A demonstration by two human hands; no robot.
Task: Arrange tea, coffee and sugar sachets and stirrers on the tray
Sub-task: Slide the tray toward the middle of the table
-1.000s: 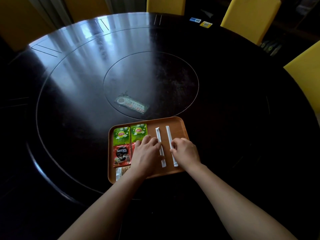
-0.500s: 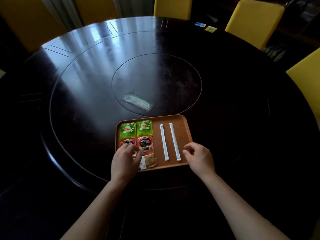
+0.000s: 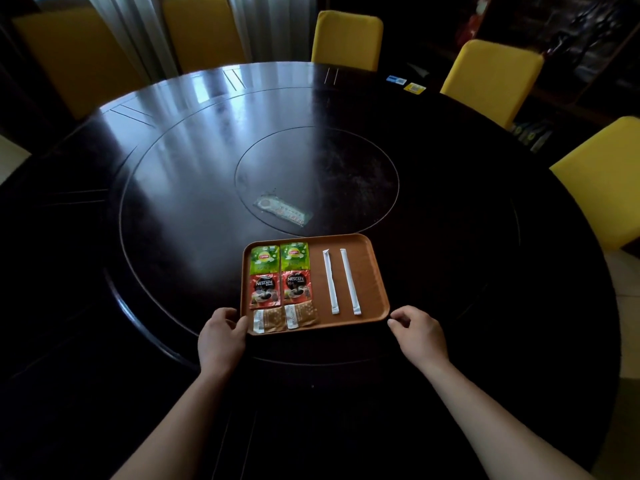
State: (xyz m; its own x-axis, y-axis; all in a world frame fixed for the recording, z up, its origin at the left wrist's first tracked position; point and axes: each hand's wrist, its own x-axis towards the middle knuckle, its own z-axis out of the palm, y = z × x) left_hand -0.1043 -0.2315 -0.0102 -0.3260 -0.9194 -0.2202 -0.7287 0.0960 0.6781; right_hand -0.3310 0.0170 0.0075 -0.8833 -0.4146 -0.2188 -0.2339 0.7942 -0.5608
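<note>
Table [image 3: 173, 161]: dark and glossy, so a shove at the tray could send it skating toward 12 o'clock.
Tray [image 3: 372, 271]: your near edge at 6 o'clock; jolt it and every row shifts.
Left hand [image 3: 221, 336]: curled at the tray's 7 o'clock corner, thumb on the rim; whether it truly grips I cannot tell.
Right hand [image 3: 420, 336]: loosely curled, holding nothing, just beside the 5 o'clock corner.
Stirrers [image 3: 330, 281]: two, parallel, right half; light, likely to roll.
Tea sachets [image 3: 265, 259]: far left pair.
Coffee sachets [image 3: 265, 291]: middle pair.
Sugar sachets [image 3: 268, 320]: nearest you; your left thumb may skew them.
</note>
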